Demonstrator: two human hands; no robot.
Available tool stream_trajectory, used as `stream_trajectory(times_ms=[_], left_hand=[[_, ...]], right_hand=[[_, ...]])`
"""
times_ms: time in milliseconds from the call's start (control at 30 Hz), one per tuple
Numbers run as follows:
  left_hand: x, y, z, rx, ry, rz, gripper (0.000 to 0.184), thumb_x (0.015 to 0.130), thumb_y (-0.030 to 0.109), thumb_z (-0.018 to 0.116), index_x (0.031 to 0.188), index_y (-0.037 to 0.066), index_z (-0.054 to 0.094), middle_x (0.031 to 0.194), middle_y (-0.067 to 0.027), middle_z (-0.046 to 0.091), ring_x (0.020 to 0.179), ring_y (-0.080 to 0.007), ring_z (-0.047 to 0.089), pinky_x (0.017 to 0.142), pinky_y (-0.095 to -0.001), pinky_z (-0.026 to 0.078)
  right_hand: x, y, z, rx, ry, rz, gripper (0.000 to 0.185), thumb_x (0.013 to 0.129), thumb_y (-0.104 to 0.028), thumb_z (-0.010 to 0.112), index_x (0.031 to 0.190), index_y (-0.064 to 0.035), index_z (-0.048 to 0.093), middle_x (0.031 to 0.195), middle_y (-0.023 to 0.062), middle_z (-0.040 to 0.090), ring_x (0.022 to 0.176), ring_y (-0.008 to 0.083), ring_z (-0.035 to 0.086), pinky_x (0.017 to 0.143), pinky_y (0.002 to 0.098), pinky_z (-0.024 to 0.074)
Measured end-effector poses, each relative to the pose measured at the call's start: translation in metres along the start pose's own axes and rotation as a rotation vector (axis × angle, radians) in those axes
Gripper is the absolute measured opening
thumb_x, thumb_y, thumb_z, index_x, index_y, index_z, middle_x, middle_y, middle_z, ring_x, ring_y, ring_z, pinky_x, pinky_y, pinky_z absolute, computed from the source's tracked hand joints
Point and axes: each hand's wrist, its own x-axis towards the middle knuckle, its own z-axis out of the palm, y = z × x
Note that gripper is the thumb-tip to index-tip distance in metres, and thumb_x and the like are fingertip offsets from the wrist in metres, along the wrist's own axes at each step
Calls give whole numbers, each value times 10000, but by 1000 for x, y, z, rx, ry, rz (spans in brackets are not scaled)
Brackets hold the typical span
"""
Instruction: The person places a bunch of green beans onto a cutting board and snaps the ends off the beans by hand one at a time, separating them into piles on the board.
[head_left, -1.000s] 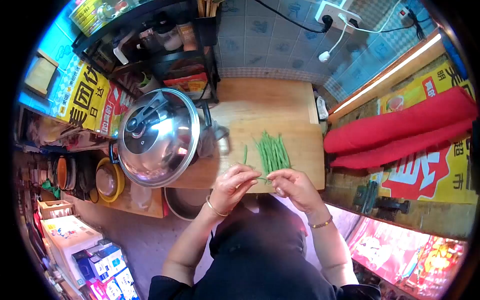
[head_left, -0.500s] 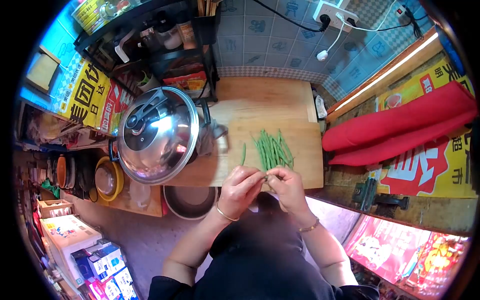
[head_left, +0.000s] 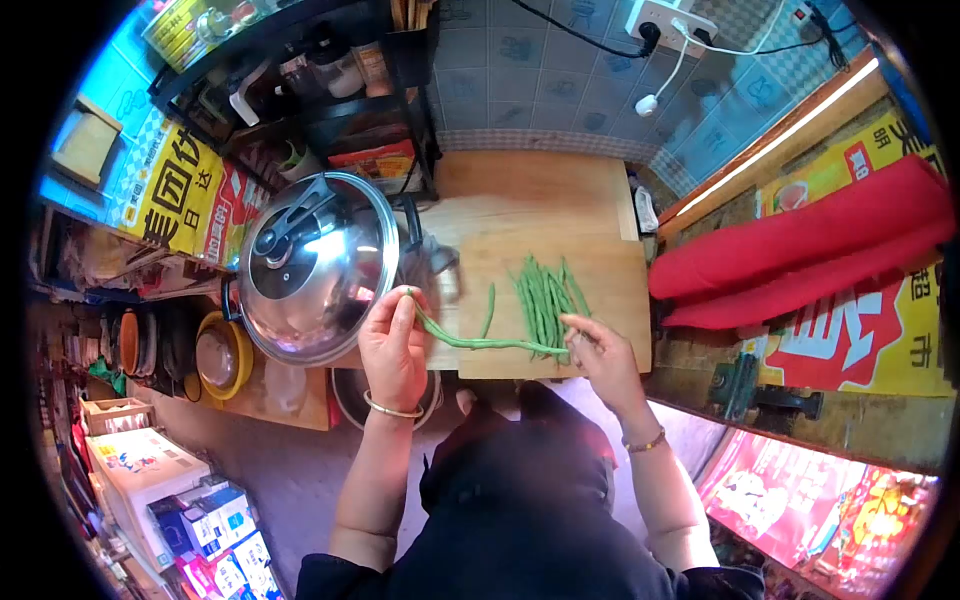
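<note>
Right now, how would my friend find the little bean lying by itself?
Find the big steel lid, then look right to the wooden cutting board. The lone green bean lies there, left of the green bean bunch. It sits apart from that bunch, and unlike the long bean stretched between the left hand and right hand, it isn't held.

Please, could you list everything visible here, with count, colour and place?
cutting board: 1, light wood, centre
bean pile: 1, green, on the board
short bean: 1, green, left of the pile
long bean: 1, green, centre front
lidded pot: 1, silver, left of the board
rack: 1, black, beyond the pot
basin: 1, yellow, far left
cloth-like roll: 1, red, right
printed sheets: several, mostly yellow, both sides
power strip: 1, white, upper right
small clutter: uncounted, mixed, edges
sleeves: 2, black, bottom
left hand: 1, bare, on long bean's left end
right hand: 1, bare, on its right end
</note>
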Motion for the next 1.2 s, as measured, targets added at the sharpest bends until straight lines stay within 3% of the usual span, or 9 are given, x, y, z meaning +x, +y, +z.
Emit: stream_trajectory(times_ms=[333,400,433,500,600,800,900,1100,1200], left_hand=[[-2,-1,-4,170,-19,-7,113,849,34,510,944,-5,559,948,-54,558,892,-122,517,791,-231,416],[-3,1,5,807,-10,336,180,812,54,556,984,4,558,998,-82,548,890,-152,526,827,-307,419],[-6,2,11,807,-8,336,180,812,54,556,984,4,558,998,-82,548,890,-152,526,827,-307,419],[-18,2,25,1505,-303,877,262,758,49,578,1014,9,544,1038,-117,524,928,-216,523,920,-405,357],[-37,-30,30,1313,-760,517,330,727,43,582,1051,21,521,906,-110,559,870,-264,549,946,-462,316],[-48,-77,10,1153,-676,290,143,722,42,601,857,6,571,718,-132,530,680,-304,524,604,-386,426],[-53,-87,4,1170,-617,238,129,723,49,603,838,8,562,727,-130,535,688,-302,531,613,-385,434],[-58,-95,-4,1130,-648,127,99,755,47,583,837,1,553,760,-131,543,715,-304,543,616,-363,442],[-57,-96,1,1032,-539,83,85,795,51,553,854,-9,544,769,-133,542,702,-271,551,618,-331,444]], right_hand=[[-1,-22,-3,-243,-156,-2,193,782,-75,579,953,15,588,724,40,586,557,63,520,519,206,417],[-2,-23,3,-237,-122,31,180,784,-84,577,932,18,588,723,45,599,545,73,544,510,216,428],[-3,-22,6,-228,-101,13,171,789,-83,566,924,19,585,720,59,600,543,94,564,513,231,441],[-4,-16,12,-219,-80,-2,163,793,-82,555,917,21,581,717,74,600,542,115,585,515,246,455],[-9,-22,23,-360,-143,-99,136,778,-56,532,884,19,571,737,148,573,608,222,603,571,303,474],[-16,16,18,-647,-174,-313,115,750,-39,522,848,13,551,797,185,565,769,343,556,685,387,458],[-12,31,21,-657,-133,-354,79,747,-43,528,805,9,536,765,181,563,738,344,559,659,396,459],[-7,42,20,-496,-125,-29,75,759,-58,554,774,13,537,685,140,571,634,290,583,566,371,471],[-2,53,20,24,-164,318,78,815,-78,526,801,-1,527,685,84,571,616,181,590,523,317,472]])
